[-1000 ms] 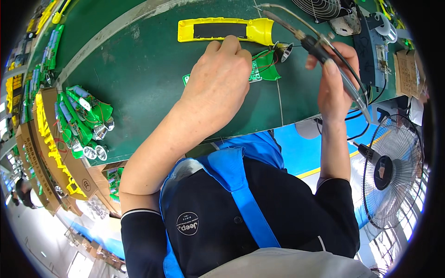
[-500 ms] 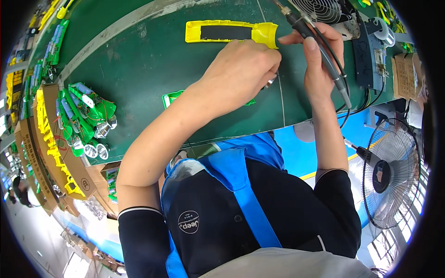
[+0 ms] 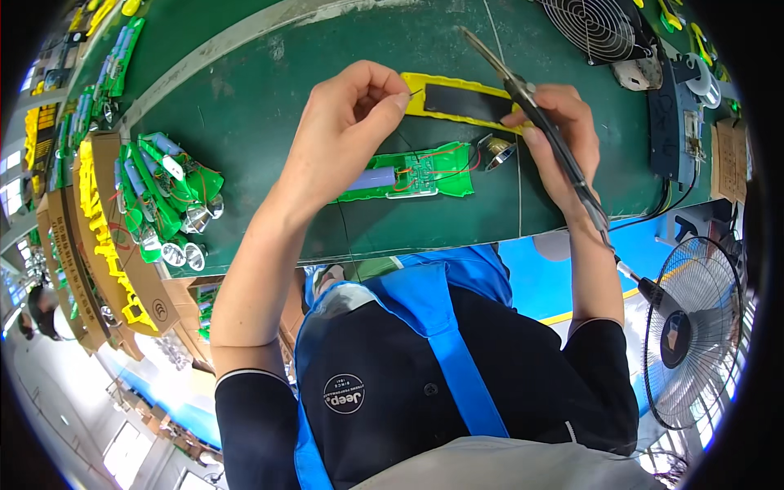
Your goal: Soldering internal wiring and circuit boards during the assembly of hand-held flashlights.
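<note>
My right hand (image 3: 567,135) is closed around a soldering iron (image 3: 559,140), its metal tip pointing up and left. Fingers of that hand also meet the right end of a yellow plastic housing half (image 3: 469,122) with a dark inset strip. At the housing's left end, my left hand (image 3: 347,122) pinches a thin black wire. Below lies a green housing half (image 3: 451,181) holding a blue-violet battery (image 3: 371,180) and a small green circuit board (image 3: 420,173) with red and black wires. A lamp reflector (image 3: 496,151) rests just right of it.
Several green assemblies with batteries and reflectors (image 3: 167,196) are heaped at left beside a cardboard box (image 3: 151,278) edged with yellow parts. A round-grilled fan (image 3: 592,24) and a black box-shaped device (image 3: 674,122) stand at far right. A larger fan (image 3: 678,335) is off the table's right side.
My left hand has moved left and up, uncovering the green housing and reflector. The yellow housing has shifted right and down and tilted. My right hand has lowered slightly with the soldering iron.
</note>
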`<action>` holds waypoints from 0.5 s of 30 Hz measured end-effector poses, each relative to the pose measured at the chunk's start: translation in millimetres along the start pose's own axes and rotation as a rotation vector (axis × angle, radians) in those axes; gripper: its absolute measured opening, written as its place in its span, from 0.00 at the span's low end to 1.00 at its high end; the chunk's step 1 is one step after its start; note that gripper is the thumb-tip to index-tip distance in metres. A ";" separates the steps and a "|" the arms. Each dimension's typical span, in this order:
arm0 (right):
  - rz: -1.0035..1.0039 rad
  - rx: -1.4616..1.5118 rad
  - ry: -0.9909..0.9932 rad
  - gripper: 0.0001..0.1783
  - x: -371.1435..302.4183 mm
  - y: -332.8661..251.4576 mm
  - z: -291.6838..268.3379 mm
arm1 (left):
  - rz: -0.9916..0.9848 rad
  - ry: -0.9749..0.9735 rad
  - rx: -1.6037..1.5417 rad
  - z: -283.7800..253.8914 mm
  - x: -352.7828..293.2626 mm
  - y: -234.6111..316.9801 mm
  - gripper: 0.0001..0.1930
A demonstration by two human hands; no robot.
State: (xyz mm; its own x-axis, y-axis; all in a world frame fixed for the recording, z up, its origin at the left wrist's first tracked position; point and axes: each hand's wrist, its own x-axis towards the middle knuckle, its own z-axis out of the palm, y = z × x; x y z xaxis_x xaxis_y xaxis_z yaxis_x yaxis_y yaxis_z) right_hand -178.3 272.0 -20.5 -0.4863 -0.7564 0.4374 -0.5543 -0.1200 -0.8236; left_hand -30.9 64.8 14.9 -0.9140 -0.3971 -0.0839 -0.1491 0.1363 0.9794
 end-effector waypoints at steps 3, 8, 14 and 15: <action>0.085 0.056 0.040 0.15 -6.4 -12.8 -4.0 | 0.067 -0.046 0.118 5.2 3.9 0.9 0.05; 0.427 0.249 0.187 0.16 -1.9 -22.5 -16.0 | 0.277 -0.156 0.612 -7.5 19.7 8.4 0.03; 0.713 0.458 0.146 0.13 8.1 -20.2 -15.4 | 0.499 -0.391 0.910 -8.1 43.7 11.3 0.02; 0.715 0.442 0.156 0.11 8.9 -20.2 -14.4 | 0.526 -0.412 0.965 -7.7 45.5 11.8 0.02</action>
State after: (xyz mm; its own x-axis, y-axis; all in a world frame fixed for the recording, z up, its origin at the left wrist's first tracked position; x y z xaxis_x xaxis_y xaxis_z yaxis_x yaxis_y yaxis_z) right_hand -181.1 276.9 5.2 -0.7245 -0.6522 -0.2230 0.2196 0.0882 -0.9716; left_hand -71.3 41.4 24.1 -0.9751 0.2126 0.0630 0.2204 0.8982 0.3803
